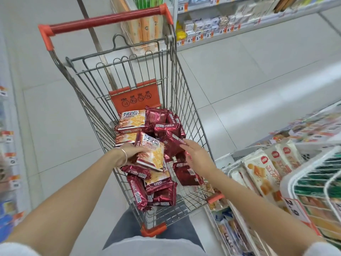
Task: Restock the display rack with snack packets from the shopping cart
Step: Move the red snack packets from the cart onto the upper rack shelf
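Observation:
A wire shopping cart [186,100] with a red handle stands in front of me, holding several dark red snack packets [162,193]. My left hand [131,153] grips one packet [152,154], its printed cracker face up and tilted, lifted above the pile. My right hand [196,156] reaches into the cart with straight fingers, its fingertips touching a dark red packet [172,143]. The display rack [313,183], a white wire one, stands at the right edge.
White and orange packets [258,174] fill a lower shelf right of the cart. Shelves with price tags [212,34] run along the far right. More shelving lines the left edge [7,163]. Grey tiled floor lies on both sides of the cart.

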Tool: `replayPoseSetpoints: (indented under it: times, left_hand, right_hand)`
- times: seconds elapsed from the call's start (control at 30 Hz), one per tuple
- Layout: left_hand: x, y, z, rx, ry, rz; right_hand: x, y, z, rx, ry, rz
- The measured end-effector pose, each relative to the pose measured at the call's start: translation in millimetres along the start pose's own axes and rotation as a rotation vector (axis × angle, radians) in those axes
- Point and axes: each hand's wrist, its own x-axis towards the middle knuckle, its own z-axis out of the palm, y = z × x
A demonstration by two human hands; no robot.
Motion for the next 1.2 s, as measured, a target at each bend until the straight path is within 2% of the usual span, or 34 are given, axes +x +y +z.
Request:
replayPoseSetpoints:
  times: [0.07, 0.13, 0.23, 0.37, 0.57, 0.63, 0.8, 0.9, 1.0, 1.2]
  left_hand:
    - [-0.3, -7.3, -6.2, -0.09, 0.08, -0.036]
    - [0.4, -16.0, -12.0, -0.191, 0.055, -0.075]
    - [-2.1, -26.6, -11.3, -0.277, 0.079, -0.077]
    - [-2.3, -38.3, -2.4, -0.382, 0.128, -0.043]
    - [-4.2, -49.6, 3.9, -0.517, 0.187, 0.027]
    - [-6.0, -50.2, 4.5, -0.52, 0.18, 0.049]
    - [-10.6, -43.9, 6.4, -0.538, 0.228, 0.056]
    - [-11.3, -44.1, 4.8, -0.531, 0.242, 0.041]
    - [-25.7, -36.6, 9.7, -0.475, 0.177, 0.046]
    - [-59.1, -23.1, 12.2, -0.549, 0.054, 0.045]
  right_hand:
    - [21.1, 8.7, 2.6, 0.036, -0.166, 0.219]
    - [46.0, 18.1, 13.5, 0.065, -0.344, 0.349]
    - [74.8, 26.7, 41.4, 0.056, -0.499, 0.41]
    - [92.9, 33.2, 76.7, -0.038, -0.573, 0.362]
    - [87.0, 30.5, 99.5, -0.285, -0.535, 0.226]
    - [73.2, 29.6, 91.7, -0.197, -0.457, 0.204]
    - [35.5, 22.9, 44.8, 0.028, -0.052, 0.136]
    - [16.5, 18.9, 16.0, 0.199, 0.077, 0.041]
    - [7.0, 13.7, -8.9, 0.256, 0.118, -0.052]
    - [4.4, -0.5, -45.8, 0.148, 0.079, -0.406]
